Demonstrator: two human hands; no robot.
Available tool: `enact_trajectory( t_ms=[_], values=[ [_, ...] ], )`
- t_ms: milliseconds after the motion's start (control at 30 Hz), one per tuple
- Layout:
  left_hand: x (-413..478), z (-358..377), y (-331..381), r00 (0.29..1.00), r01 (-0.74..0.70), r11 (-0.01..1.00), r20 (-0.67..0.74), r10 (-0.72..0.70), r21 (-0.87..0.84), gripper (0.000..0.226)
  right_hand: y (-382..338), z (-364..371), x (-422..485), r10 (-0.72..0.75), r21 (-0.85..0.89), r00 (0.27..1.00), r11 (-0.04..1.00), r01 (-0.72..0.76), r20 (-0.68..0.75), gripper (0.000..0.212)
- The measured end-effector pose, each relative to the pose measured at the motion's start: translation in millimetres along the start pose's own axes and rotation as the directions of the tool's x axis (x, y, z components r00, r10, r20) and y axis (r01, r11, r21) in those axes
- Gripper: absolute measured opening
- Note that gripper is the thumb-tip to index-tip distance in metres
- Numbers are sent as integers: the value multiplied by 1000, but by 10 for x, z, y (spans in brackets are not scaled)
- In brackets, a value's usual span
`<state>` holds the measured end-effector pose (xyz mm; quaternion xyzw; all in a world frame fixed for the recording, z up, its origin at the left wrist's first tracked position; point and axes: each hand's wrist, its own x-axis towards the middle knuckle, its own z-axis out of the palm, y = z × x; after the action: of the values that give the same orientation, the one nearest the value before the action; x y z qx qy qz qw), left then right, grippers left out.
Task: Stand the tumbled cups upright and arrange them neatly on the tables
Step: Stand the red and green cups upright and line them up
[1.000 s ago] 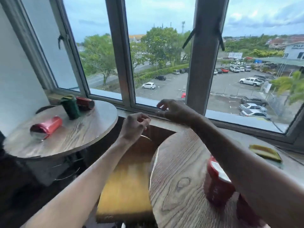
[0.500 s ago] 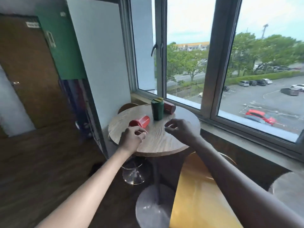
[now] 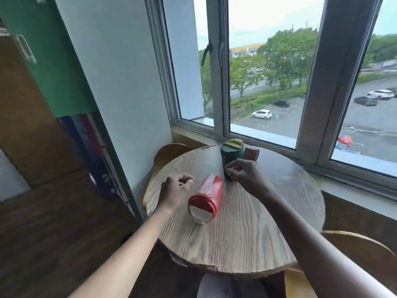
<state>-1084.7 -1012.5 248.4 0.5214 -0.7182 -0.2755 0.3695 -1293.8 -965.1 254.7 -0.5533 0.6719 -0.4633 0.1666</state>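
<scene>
On the round table the near red cup lies tumbled between the loosely curled, empty left hand and right hand, the green cup stands upright, and a second red cup behind it lies down: two remain.

Daylit window, white wall, wood floor.

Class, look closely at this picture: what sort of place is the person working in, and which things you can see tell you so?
Probably a café or break-room seating corner on an upper floor. A small round wooden table with curved wooden chairs stands against large windows overlooking a car park, and lidded travel cups, like the red cup, lie on it.
</scene>
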Motion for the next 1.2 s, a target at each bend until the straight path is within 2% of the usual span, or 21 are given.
enact_trajectory(
  t_ms=[167,367,433,567,733,867,933,1000,1100,1200],
  values=[
    [739,104,-206,978,-47,999,204,50,-19,15,34,207,542,77,-50,986,995,-85,-147,14],
    [1473,374,-293,891,-189,977,402,213,-101,20,-10,369,827,73,-83,955,991,-101,-287,13],
    [1690,479,-301,845,-247,957,449,291,-155,19,-56,429,817,105,-80,948,988,-134,-301,12],
    [2040,637,-199,772,-329,891,455,445,-312,17,-213,608,665,221,-14,937,972,-234,-271,12],
    [2345,927,63,642,-301,850,568,515,-432,31,-447,846,266,422,33,889,905,-423,-179,15],
    [2447,1232,195,512,-125,865,716,475,-486,44,-519,979,-53,519,29,824,849,-527,-226,24],
    [2434,1326,201,460,-83,872,758,463,-483,47,-480,1017,-217,573,83,786,817,-571,-233,30],
    [2429,1395,189,463,-69,871,758,459,-486,46,-414,1053,-372,607,184,762,794,-579,-224,38],
    [2445,1437,165,501,-40,868,742,446,-495,44,-343,1122,-536,626,387,771,745,-544,-120,49],
    [2471,1454,136,513,-13,867,740,434,-498,43,-282,1188,-617,612,447,790,716,-536,-32,74]
  ],
)
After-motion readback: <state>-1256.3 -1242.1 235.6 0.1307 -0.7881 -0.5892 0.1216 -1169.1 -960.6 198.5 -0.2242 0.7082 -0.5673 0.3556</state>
